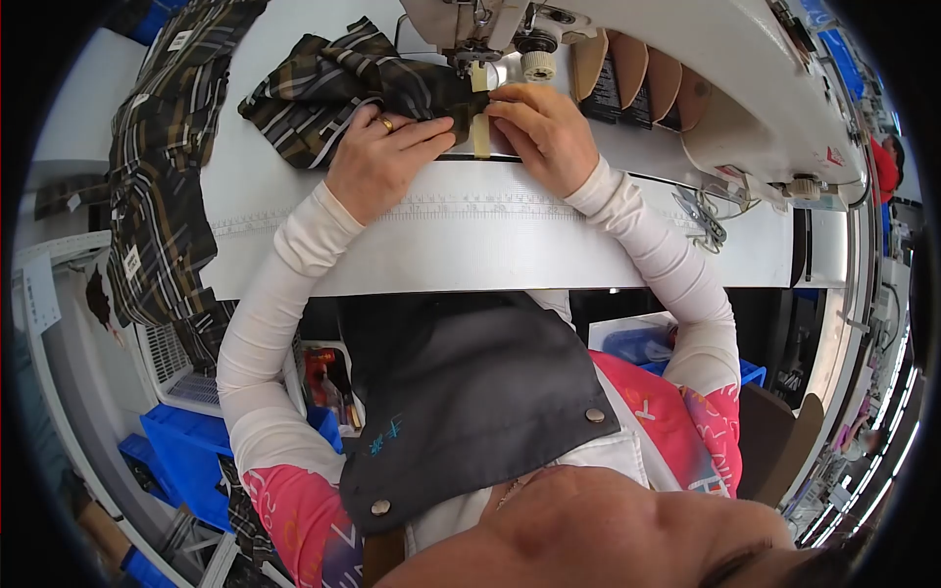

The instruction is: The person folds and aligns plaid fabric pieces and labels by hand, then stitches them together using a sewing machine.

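A dark plaid piece of fabric (343, 88) lies bunched on the white sewing table, its right end under the needle area of the sewing machine (480, 49). My left hand (387, 152) presses on the fabric's near edge with the fingers stretched out to the right; a ring shows on one finger. Just right of the needle, my right hand (544, 132) has thumb and fingers pinched together on the fabric's edge. A strip of yellowish tape (480, 135) runs on the machine bed between both hands.
Long plaid fabric pieces (162, 186) with white labels hang over the table's left side. Thread snips (701, 218) lie at the right. Several rounded brown templates (627, 73) stand behind my right hand. A printed ruler (470, 208) crosses the table; blue bins (191, 465) sit below left.
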Motion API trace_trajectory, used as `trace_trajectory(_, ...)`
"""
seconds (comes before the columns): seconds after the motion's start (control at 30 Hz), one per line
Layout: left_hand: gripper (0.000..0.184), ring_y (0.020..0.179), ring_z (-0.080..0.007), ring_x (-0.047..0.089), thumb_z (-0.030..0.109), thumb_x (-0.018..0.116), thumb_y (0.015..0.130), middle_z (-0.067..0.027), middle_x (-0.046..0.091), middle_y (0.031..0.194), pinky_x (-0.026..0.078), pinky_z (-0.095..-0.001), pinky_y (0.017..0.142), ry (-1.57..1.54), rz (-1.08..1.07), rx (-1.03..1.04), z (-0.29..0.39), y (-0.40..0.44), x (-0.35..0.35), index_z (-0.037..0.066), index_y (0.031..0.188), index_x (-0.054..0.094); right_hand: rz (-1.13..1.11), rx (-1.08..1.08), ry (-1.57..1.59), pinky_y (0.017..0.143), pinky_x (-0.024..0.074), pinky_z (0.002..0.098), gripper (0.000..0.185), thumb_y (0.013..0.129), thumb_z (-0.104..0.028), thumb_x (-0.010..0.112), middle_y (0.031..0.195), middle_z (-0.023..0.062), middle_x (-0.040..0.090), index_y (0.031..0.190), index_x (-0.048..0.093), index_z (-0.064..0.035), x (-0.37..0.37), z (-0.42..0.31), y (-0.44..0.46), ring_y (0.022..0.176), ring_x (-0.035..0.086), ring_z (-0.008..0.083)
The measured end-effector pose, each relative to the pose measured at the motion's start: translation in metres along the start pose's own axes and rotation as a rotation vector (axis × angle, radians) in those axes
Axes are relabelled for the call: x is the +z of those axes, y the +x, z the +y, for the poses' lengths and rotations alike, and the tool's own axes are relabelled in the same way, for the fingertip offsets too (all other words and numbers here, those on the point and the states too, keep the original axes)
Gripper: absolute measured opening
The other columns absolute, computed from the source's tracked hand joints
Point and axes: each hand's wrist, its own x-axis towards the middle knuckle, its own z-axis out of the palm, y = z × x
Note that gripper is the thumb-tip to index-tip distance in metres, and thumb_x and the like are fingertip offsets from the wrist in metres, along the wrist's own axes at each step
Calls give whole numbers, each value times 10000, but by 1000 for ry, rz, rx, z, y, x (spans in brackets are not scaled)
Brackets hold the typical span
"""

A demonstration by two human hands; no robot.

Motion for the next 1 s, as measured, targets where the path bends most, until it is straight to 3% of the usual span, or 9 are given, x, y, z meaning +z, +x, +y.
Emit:
trace_trajectory(0.2,195,790,-123,569,107,559,740,24,640,1036,395,-334,805,9,12,13,-1,0,2,112,905,663,-89,124,-33,632,403,360,121,759,-156,639,796,51,575,858,637,-86,5,-3,22,723,549,238)
trace_trajectory(0.3,195,783,-120,569,108,564,740,23,642,1032,395,-329,797,17,20,26,-2,0,1,110,909,661,-99,-19,-112,573,463,289,166,730,-122,664,773,45,542,880,628,-63,10,1,26,679,537,217)
trace_trajectory(0.4,196,769,-120,571,110,570,744,19,639,1049,395,-321,782,2,21,30,-2,0,2,106,919,658,-91,-139,-134,583,467,289,193,694,-119,677,781,41,537,870,627,-60,17,5,26,711,535,214)
trace_trajectory(0.6,204,758,-123,578,114,578,751,6,634,1076,394,-312,755,-32,4,50,0,0,2,87,939,653,-128,-161,-117,597,475,294,203,691,-79,658,797,52,536,887,623,-46,12,9,24,737,538,216)
trace_trajectory(0.7,208,758,-127,581,112,580,751,-1,636,1071,397,-312,752,-42,-8,52,0,0,1,82,944,653,-164,-149,-80,597,469,296,239,700,-45,631,863,64,560,938,627,-53,6,11,19,741,543,216)
trace_trajectory(0.8,208,758,-130,581,102,580,751,-6,636,1069,402,-313,752,-62,-10,49,0,1,0,77,944,654,-68,6,83,636,459,307,305,708,-14,604,952,78,576,1007,627,-71,2,14,11,778,542,231)
trace_trajectory(0.9,204,757,-135,581,87,576,752,-7,637,1065,408,-314,748,-65,-9,49,0,2,-1,68,939,656,-78,-157,-33,672,442,320,353,709,12,581,1013,86,578,1045,626,-85,-7,0,9,818,535,241)
trace_trajectory(1.0,203,765,-143,581,75,572,750,-9,637,1062,415,-313,748,-119,-14,27,2,3,-2,60,934,658,-163,-152,-72,684,443,335,355,654,-2,608,921,55,562,994,655,-94,-6,-9,-1,809,521,228)
